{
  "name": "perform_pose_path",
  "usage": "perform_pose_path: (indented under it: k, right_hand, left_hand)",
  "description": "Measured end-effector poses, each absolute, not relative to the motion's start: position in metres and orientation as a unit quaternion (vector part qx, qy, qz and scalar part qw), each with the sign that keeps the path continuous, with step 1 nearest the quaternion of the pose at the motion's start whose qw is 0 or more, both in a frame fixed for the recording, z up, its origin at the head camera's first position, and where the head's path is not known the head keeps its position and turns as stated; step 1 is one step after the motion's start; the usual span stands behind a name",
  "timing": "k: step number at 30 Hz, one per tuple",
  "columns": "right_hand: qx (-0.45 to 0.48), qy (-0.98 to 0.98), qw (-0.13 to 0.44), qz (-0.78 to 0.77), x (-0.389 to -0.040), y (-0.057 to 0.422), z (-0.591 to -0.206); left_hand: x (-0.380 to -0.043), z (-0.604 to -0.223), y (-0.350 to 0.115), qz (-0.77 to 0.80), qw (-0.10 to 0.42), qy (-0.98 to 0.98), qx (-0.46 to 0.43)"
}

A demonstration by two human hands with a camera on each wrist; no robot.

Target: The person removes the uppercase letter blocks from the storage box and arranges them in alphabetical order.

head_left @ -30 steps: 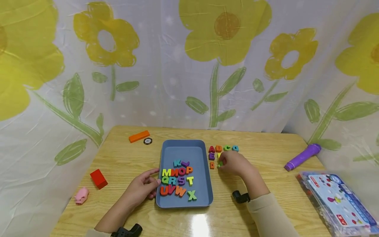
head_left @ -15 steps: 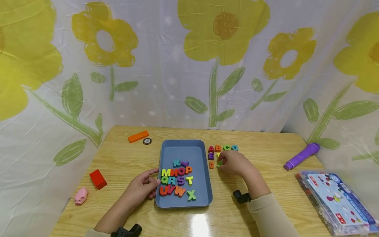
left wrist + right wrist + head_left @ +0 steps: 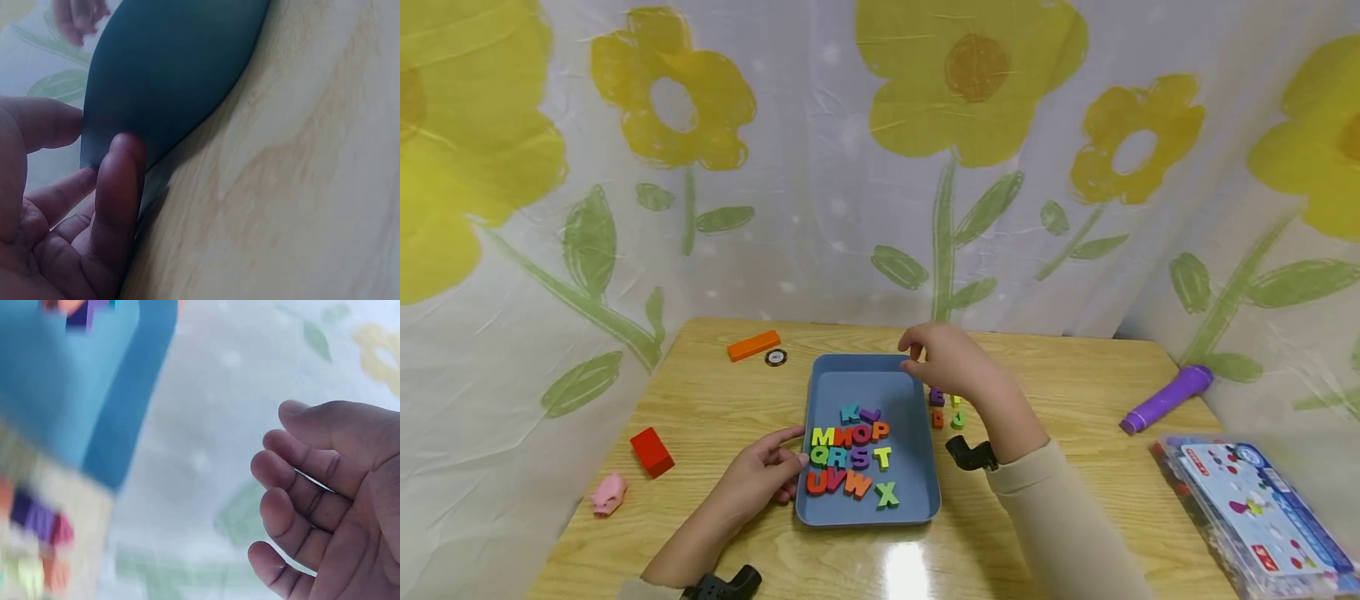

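Observation:
A blue-grey tray (image 3: 895,392) lies on the table with several coloured toy letters in its lower part, among them a yellow M (image 3: 822,437) and a green X (image 3: 887,495). My left hand (image 3: 758,477) grips the tray's left side, thumb at the rim; the left wrist view shows fingers against the tray wall (image 3: 175,62). Over the tray's far right corner hovers my right hand (image 3: 951,358), fingers loosely bent and holding nothing in the right wrist view. Right of the tray, a purple E (image 3: 937,397), an orange I (image 3: 937,418) and a green J (image 3: 957,420) show; the right arm hides the letters behind.
An orange block (image 3: 754,346) and a round chip (image 3: 776,357) lie at the back left. A red block (image 3: 652,452) and a pink pig (image 3: 608,494) are on the left. To the right are a purple microphone-shaped toy (image 3: 1167,400) and a plastic case (image 3: 1262,508).
My right hand has risen from the letters right of the tray and moved left and away toward the tray's far corner, uncovering the green J. The left hand and tray stay put.

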State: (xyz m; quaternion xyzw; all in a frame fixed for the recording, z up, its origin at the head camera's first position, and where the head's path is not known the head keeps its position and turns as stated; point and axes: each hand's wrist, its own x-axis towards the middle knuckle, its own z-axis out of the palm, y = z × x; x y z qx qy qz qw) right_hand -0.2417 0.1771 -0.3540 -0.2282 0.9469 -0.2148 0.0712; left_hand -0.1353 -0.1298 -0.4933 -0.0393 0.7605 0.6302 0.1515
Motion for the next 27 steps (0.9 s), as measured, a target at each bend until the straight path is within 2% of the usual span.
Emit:
perform_pose_path:
  k: [6,11,19,27]
  right_hand:
    - [-0.263,0.937,0.15,-0.173,-0.255,0.128,-0.382]
    - [-0.252,0.936,0.204,-0.139,-0.259,0.107,-0.402]
    - [-0.221,0.942,0.221,-0.124,-0.258,0.102,-0.414]
    - [-0.23,0.941,0.222,-0.114,-0.259,0.097,-0.421]
  left_hand:
    - [-0.137,-0.494,-0.127,0.638,0.154,0.753,-0.035]
    - [-0.137,-0.492,-0.125,0.637,0.151,0.755,-0.038]
    - [-0.136,-0.491,-0.127,0.639,0.15,0.753,-0.034]
    - [-0.135,-0.493,-0.131,0.639,0.147,0.754,-0.035]
